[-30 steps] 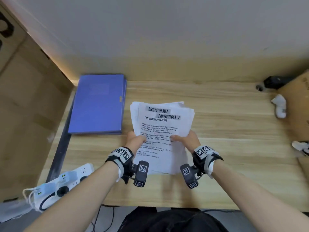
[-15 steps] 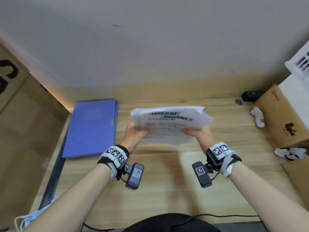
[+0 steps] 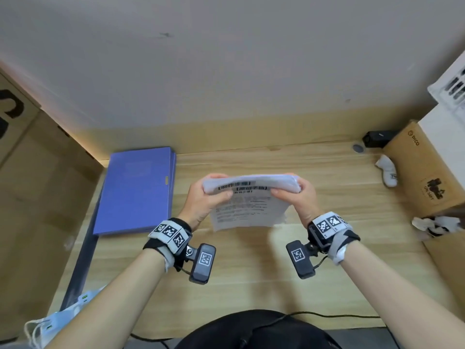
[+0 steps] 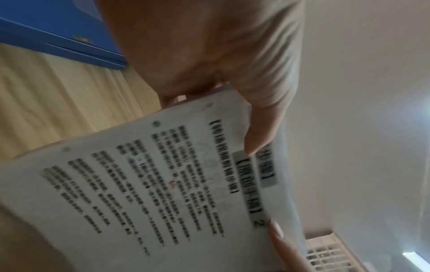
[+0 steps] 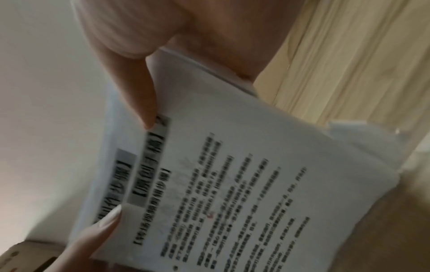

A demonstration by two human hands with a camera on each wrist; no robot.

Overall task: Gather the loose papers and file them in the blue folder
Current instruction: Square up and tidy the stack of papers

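A stack of white printed papers (image 3: 249, 202) stands nearly upright over the middle of the wooden desk (image 3: 251, 273). My left hand (image 3: 203, 195) grips its upper left corner, and my right hand (image 3: 297, 195) grips the upper right corner, thumbs on the printed front. The left wrist view shows the papers (image 4: 151, 193) under my left thumb (image 4: 260, 128). In the right wrist view the papers (image 5: 232, 193) sit under my right thumb (image 5: 142, 103). The closed blue folder (image 3: 137, 190) lies flat at the desk's far left, apart from both hands; its edge (image 4: 58, 36) shows in the left wrist view.
Cardboard boxes (image 3: 427, 172) stand at the right with white crumpled items (image 3: 387, 170) beside them. Brown cardboard (image 3: 37, 185) lines the left side. A white power strip (image 3: 63, 318) lies at the near left. A black cable (image 3: 327, 316) runs along the front edge.
Both hands lifted the papers off the desk and tipped them upright, shifting their hold from the lower part to the top corners. The head view tilted up.
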